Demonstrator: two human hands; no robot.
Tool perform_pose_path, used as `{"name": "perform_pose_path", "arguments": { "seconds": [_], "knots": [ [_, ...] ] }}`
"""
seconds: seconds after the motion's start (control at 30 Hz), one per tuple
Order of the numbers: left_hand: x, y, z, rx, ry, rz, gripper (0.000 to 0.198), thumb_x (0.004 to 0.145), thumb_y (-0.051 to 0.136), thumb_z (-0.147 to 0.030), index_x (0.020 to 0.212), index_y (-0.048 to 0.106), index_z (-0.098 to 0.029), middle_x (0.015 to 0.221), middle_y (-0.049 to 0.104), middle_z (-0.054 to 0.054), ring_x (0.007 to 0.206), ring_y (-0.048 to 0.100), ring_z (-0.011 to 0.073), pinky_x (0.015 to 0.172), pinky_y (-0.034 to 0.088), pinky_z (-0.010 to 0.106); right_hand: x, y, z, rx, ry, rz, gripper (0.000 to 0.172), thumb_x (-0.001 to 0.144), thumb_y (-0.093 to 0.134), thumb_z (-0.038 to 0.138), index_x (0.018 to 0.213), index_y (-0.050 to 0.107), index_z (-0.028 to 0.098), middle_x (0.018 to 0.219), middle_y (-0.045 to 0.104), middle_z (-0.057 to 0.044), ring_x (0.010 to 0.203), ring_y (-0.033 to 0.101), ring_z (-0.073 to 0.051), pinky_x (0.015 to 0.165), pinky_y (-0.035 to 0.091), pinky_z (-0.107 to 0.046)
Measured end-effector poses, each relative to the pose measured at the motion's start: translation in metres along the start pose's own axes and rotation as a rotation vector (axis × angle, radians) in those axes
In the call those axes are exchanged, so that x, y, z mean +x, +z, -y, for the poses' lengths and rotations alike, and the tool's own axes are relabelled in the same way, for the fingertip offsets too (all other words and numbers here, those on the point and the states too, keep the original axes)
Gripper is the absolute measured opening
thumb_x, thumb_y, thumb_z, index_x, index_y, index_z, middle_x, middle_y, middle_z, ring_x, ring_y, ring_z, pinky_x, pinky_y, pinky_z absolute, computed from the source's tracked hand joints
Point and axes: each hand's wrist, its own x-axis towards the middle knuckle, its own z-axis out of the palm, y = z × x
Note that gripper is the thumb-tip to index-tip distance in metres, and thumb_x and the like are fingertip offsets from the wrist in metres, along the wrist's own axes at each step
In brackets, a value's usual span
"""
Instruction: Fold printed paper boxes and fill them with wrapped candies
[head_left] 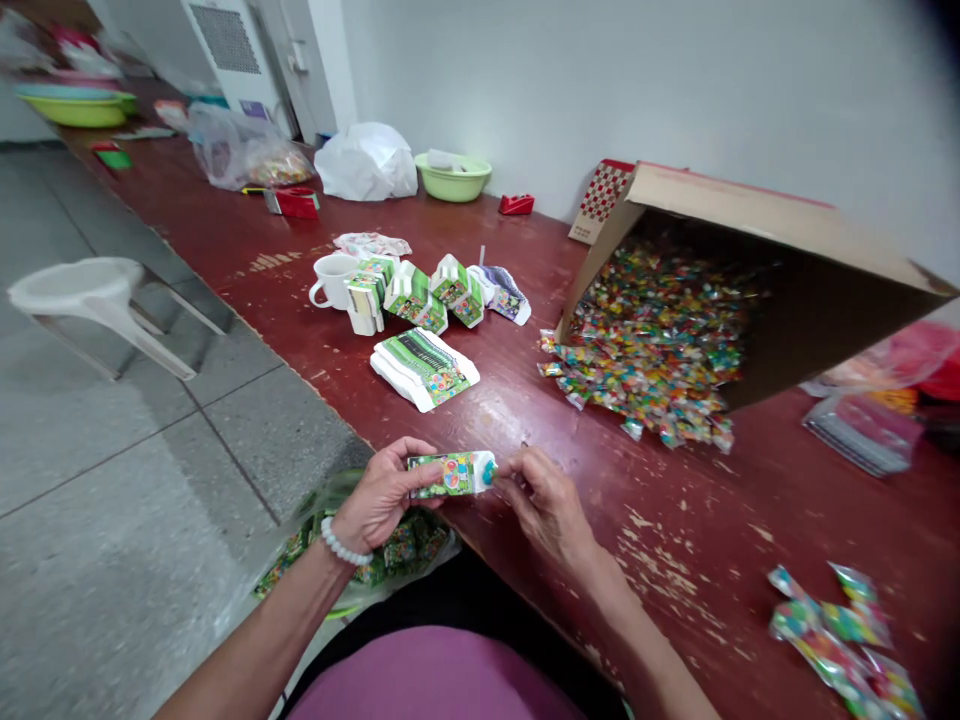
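Note:
My left hand, with a pale bead bracelet at the wrist, holds a small green printed box level over the table's front edge. The box's white end faces right, with a small blue-green candy packet at its opening. Closed fingers of my right hand pinch at that packet. Beyond them lies a stack of flat green boxes. Several folded green boxes stand behind it beside a white mug.
A tipped cardboard box spills colourful wrapped candies at right. Candy packets lie near right. Below my left hand hangs a bag of filled green boxes. A white stool stands left; a green basin sits by the wall.

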Motion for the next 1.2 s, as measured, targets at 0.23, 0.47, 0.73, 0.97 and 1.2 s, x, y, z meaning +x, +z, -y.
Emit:
{"name": "perform_pose_path", "arguments": {
  "seconds": [0.23,0.47,0.73,0.97,1.2],
  "knots": [
    [-0.015,0.013,0.0,0.07,0.064,0.164,0.035,0.064,0.087,-0.018,0.088,0.061,-0.014,0.084,0.066,0.0,0.071,0.064,0.0103,0.061,0.052,0.018,0.003,-0.018,0.019,-0.027,-0.065,0.14,0.006,0.089,0.061,0.019,0.087,0.066,0.022,0.078,0.064,0.0,0.07,0.058,-0.015,0.067,0.045,-0.027],
    [-0.018,0.023,0.007,0.063,-0.229,0.642,0.034,0.071,0.081,-0.025,0.099,0.065,-0.013,0.087,0.066,0.005,0.067,0.069,0.0164,0.061,0.055,0.026,0.006,-0.011,0.015,0.06,-0.023,0.04,0.028,0.087,0.059,0.021,0.115,0.059,0.024,0.099,0.068,-0.004,0.079,0.065,-0.017,0.071,0.051,-0.03],
    [-0.018,0.036,0.012,-0.013,-0.183,0.575,0.047,0.076,0.075,-0.026,0.118,0.054,-0.024,0.085,0.069,0.003,0.058,0.07,0.0186,0.051,0.057,0.028,-0.009,-0.011,0.028,-0.136,-0.046,0.003,0.027,0.093,0.056,0.024,0.119,0.06,0.027,0.103,0.073,-0.006,0.101,0.063,-0.026,0.094,0.043,-0.044],
    [-0.019,0.052,0.015,-0.223,-0.332,0.327,0.053,0.088,0.053,-0.062,0.105,0.064,-0.013,0.073,0.07,0.007,0.046,0.065,0.0178,0.038,0.051,0.027,-0.028,0.003,0.015,0.172,0.273,-0.266,0.018,0.088,0.066,0.034,0.101,0.063,0.023,0.097,0.066,-0.004,0.09,0.061,-0.021,0.083,0.049,-0.036],
    [-0.027,0.06,0.026,-0.245,-0.222,0.179,0.032,0.087,0.062,-0.044,0.092,0.064,-0.013,0.064,0.069,0.004,0.043,0.063,0.0157,0.036,0.05,0.023,-0.039,0.018,0.023,0.269,0.162,-0.284,0.012,0.091,0.062,0.03,0.092,0.073,0.023,0.099,0.065,-0.006,0.091,0.065,-0.02,0.082,0.052,-0.034]
  ]
}}
